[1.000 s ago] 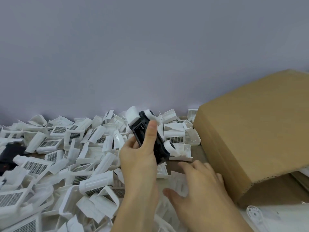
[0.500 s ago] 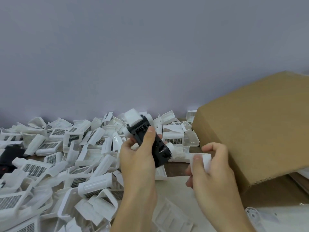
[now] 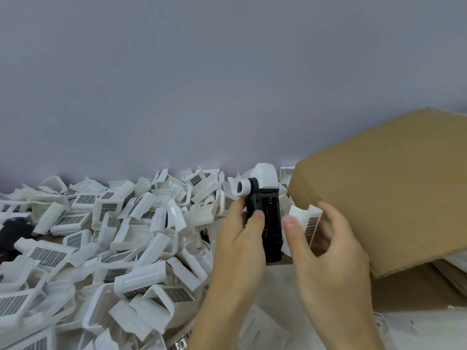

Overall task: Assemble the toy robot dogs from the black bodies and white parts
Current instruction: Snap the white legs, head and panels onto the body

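My left hand [image 3: 240, 246] grips a black robot dog body [image 3: 269, 223], held upright above the table with its thumb across the front. A white head piece [image 3: 265, 175] sits on the body's top end, and a white round joint [image 3: 243, 186] sticks out at its upper left. My right hand [image 3: 326, 258] holds a white shell part [image 3: 304, 224] with a grid sticker, pressed against the body's right side.
A large heap of white shell parts [image 3: 101, 236] with grid stickers covers the table's left and middle. A brown cardboard box [image 3: 394, 188] stands at the right, close behind my right hand. A black item [image 3: 12, 231] lies at the far left edge. A grey wall rises behind.
My right hand picked a white shell part off the table and brought it up beside the black body. My left hand turned the body upright and moved it toward the box.
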Demonstrator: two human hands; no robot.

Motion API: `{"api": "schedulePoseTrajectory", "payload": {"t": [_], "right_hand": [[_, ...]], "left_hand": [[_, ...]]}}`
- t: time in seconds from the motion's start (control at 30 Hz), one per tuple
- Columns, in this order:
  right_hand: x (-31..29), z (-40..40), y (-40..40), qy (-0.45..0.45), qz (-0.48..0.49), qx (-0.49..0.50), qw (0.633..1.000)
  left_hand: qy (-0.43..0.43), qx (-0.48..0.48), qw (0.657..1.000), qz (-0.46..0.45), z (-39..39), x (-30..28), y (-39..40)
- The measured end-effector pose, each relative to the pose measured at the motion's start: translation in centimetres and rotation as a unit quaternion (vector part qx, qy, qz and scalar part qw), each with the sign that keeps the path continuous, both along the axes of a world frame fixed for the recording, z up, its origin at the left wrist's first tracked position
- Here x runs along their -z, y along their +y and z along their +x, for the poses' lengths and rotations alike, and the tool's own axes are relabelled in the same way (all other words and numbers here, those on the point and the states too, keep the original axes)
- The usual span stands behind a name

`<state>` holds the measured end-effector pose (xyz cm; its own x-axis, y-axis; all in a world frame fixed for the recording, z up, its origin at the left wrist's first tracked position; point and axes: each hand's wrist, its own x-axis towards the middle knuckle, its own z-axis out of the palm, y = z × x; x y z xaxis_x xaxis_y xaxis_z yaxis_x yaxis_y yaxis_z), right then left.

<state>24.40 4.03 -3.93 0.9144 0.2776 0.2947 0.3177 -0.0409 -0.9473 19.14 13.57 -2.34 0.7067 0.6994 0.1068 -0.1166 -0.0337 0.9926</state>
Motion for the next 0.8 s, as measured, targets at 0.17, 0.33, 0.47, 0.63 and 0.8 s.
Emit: {"api": "schedulePoseTrajectory", "payload": {"t": [0.17,0.33,0.47,0.63,0.8], "right_hand": [[-0.3,-0.3,0.0,-0.063,-0.020,-0.007,0.998],[-0.1,-0.5,0.1,-0.066,-0.010,0.013,0.998],[-0.1,-0.7,0.2,-0.082,-0.013,0.045,0.996],[-0.5,-1.1,0.2,-0.108,-0.096,-0.023,0.989],[-0.4,-1.0,0.3,-0.080,-0.098,-0.099,0.987]], "left_hand": [[0.007,0.067,0.995,0.069,0.0,0.0,-1.0],[-0.033,0.096,0.990,0.094,0.1,0.1,-1.5],[-0.046,0.103,0.988,0.101,0.0,-0.1,-1.6],[-0.041,0.077,0.992,0.097,-0.2,-0.1,-1.1],[-0.037,0.008,0.997,0.071,0.3,0.2,-0.6]]}}
